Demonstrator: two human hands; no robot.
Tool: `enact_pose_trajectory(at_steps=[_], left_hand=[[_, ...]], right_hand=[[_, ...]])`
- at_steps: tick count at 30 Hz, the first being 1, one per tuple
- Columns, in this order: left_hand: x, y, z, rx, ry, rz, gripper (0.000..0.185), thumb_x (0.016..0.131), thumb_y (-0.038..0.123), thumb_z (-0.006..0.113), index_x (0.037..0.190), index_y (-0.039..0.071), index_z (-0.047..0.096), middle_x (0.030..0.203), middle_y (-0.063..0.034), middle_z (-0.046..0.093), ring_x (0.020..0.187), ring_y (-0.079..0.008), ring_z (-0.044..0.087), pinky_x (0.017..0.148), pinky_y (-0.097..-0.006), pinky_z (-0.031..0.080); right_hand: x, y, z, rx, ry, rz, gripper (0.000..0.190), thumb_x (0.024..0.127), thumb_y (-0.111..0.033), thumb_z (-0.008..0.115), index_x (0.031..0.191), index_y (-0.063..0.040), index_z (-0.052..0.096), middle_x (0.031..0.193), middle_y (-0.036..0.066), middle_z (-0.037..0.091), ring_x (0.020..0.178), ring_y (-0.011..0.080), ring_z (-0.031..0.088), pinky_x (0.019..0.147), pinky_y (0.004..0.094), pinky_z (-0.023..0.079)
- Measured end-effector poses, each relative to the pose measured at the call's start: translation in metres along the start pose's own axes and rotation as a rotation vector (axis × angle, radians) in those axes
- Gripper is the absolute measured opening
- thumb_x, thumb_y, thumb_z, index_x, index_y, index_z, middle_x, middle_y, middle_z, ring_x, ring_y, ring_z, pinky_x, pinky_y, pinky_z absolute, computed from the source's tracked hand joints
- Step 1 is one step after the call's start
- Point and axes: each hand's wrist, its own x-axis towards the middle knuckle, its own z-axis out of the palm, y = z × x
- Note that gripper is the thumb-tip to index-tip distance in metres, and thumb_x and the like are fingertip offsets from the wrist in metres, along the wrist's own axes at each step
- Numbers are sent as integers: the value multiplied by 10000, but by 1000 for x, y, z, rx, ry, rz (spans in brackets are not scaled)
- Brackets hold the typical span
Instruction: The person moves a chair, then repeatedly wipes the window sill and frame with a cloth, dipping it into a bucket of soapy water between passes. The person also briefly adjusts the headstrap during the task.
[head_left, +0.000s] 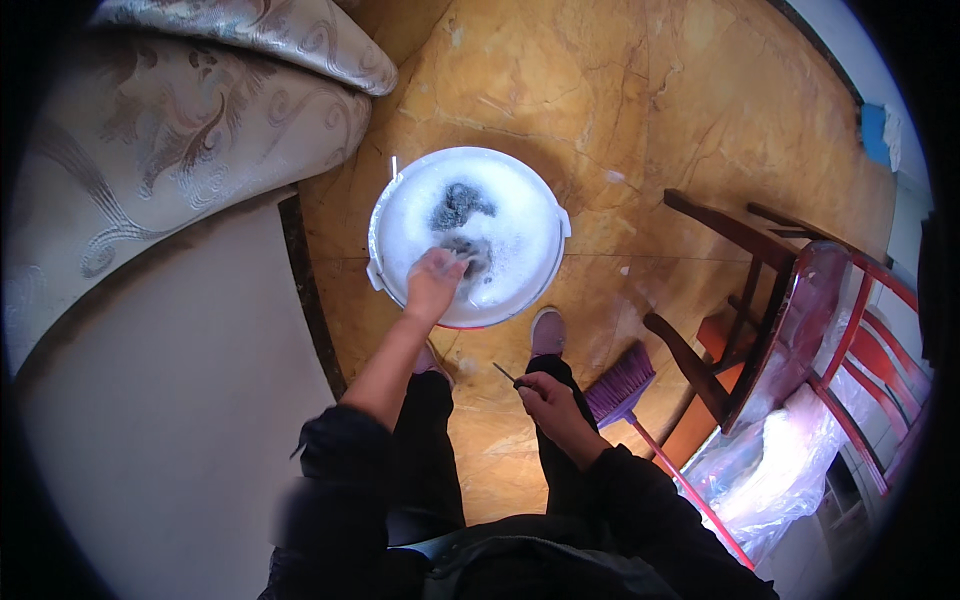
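A white bucket (564, 247) stands on the floor before me, topped with thick white foam (517, 225). Two dark grey patches break the foam; whether they are water or a wet cloth is unclear. My left hand (435, 281) reaches over the bucket's near side, its blurred fingertips at the nearer patch. Whether those fingers grip anything is hidden by blur and foam. My right hand (551, 405), lower and to the right of the bucket, holds a thin metal tool with a dark handle, perhaps a small screwdriver (503, 371). Its shaft points up and left.
At left is a patterned fabric sofa or cushion (187, 142) beside a pale panel (165, 420). A purple broom (622, 386) lies to my right, near a tipped dark wooden chair (795, 322) and clear plastic sheeting (772, 472). The floor (555, 67) is marble-patterned tile.
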Motion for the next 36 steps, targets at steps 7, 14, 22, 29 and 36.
enact_pose_trajectory(at_steps=[7,14,22,29,36], left_hand=[[-53,43,-48,-513,107,69,411,881,25,739,1251,-5,564,1035,-105,683,945,-211,651,855,-328,530],[13,-77,29,519,53,295,489,858,51,654,1331,-11,545,1259,-258,622,1132,-378,630,980,-439,507],[18,-17,21,657,-35,-51,153,906,166,625,923,39,708,1037,-191,717,999,-379,673,915,-428,537],[-106,52,-48,-302,242,269,98,871,-16,671,955,31,691,940,-78,676,886,-187,647,821,-300,512],[-187,106,-63,-537,136,249,135,895,-69,662,986,31,676,938,-53,634,866,-133,584,792,-269,474]], right_hand=[[-1,-8,5,71,-41,-30,194,961,-150,651,1101,-16,654,711,-22,572,625,43,486,550,227,391],[-5,-17,0,-18,-43,-16,208,962,-153,651,1117,-14,652,727,-14,585,637,47,496,557,226,395],[5,-1,-11,37,-106,-22,257,979,-121,610,1208,-5,591,803,26,613,646,67,541,581,236,452],[38,-42,-1,264,-143,-247,179,981,-115,585,1141,-48,542,802,-17,558,660,113,530,666,282,457],[86,-93,42,701,-281,6,325,1032,-370,579,1159,-76,637,1013,2,692,878,138,643,755,325,519]])
